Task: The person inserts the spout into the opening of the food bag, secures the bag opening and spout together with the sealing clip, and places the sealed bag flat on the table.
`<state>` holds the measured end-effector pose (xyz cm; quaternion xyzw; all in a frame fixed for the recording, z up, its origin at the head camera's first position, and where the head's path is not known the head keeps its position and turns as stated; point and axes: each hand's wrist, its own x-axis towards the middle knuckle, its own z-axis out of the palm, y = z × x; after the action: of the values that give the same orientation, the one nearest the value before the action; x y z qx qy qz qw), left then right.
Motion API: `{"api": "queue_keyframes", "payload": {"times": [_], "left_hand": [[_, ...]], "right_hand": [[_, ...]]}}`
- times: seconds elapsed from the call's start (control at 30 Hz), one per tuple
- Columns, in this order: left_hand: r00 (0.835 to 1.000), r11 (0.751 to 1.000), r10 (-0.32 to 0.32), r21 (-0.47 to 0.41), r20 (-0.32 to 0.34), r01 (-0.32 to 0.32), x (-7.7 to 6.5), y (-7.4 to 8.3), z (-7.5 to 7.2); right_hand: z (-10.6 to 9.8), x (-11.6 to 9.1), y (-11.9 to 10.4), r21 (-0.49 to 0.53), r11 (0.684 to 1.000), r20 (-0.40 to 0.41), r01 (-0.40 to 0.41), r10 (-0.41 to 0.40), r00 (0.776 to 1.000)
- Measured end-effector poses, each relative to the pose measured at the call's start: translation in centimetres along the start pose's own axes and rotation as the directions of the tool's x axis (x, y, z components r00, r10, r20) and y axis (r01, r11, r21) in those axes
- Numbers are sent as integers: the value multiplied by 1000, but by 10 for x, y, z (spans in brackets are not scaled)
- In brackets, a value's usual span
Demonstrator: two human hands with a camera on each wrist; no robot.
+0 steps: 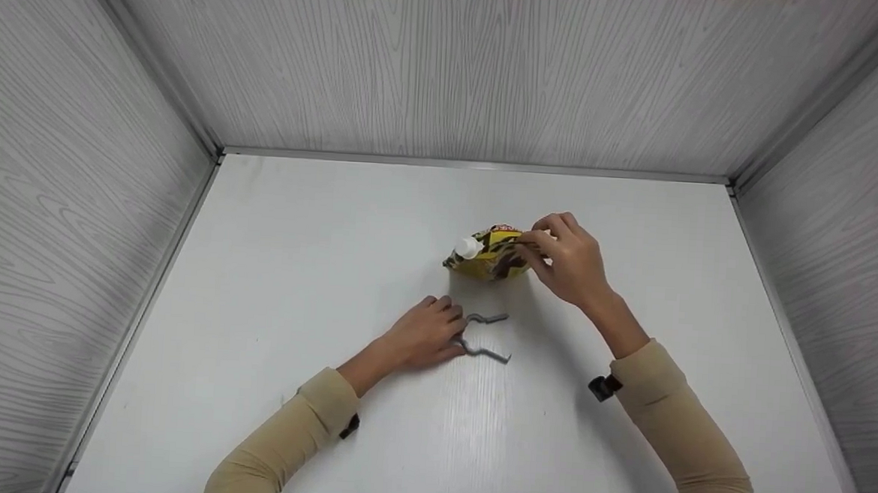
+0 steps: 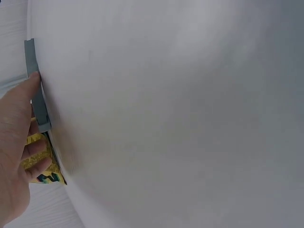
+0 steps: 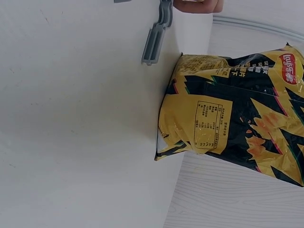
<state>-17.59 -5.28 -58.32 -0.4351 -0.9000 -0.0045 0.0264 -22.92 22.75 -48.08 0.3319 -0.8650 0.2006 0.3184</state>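
Observation:
In the head view my right hand (image 1: 569, 265) pinches the top edge of a yellow and black Lay's chip bag (image 1: 509, 265), which stands on the table. A white, round, cap-like piece (image 1: 469, 248) shows at the bag's left side. My left hand (image 1: 421, 336) grips a grey two-armed clip (image 1: 487, 353) in front of the bag, its arms spread and pointing right. Seen from the left wrist, the thumb lies against the grey clip (image 2: 38, 95), with part of the bag (image 2: 42, 161) behind the fingers. The right wrist view shows the printed side of the bag (image 3: 213, 118).
The white table (image 1: 273, 253) is bounded by a grey wood-grain panel (image 1: 448, 74) at the back. Similar panels stand at the left (image 1: 50, 218) and right (image 1: 838, 222). A small black device (image 1: 604, 387) is worn at the right cuff.

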Motion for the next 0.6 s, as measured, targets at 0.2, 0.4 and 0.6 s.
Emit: {"api": "queue_keyframes", "payload": {"times": [0.2,0.4,0.6], "left_hand": [[1000,1000,19,17,-23,-19,-1,-1,0],[999,999,38,3,-26,-38,-2,-3,-1],[998,999,42,2,-47,-42,-1,-4,-2]], "right_hand": [[0,-1,0,4,1000,-3,6,-6,1000],[0,0,-1,1,1000,-3,9,-9,1000],[0,-1,0,2,1000,-1,11,-11,1000]]}}
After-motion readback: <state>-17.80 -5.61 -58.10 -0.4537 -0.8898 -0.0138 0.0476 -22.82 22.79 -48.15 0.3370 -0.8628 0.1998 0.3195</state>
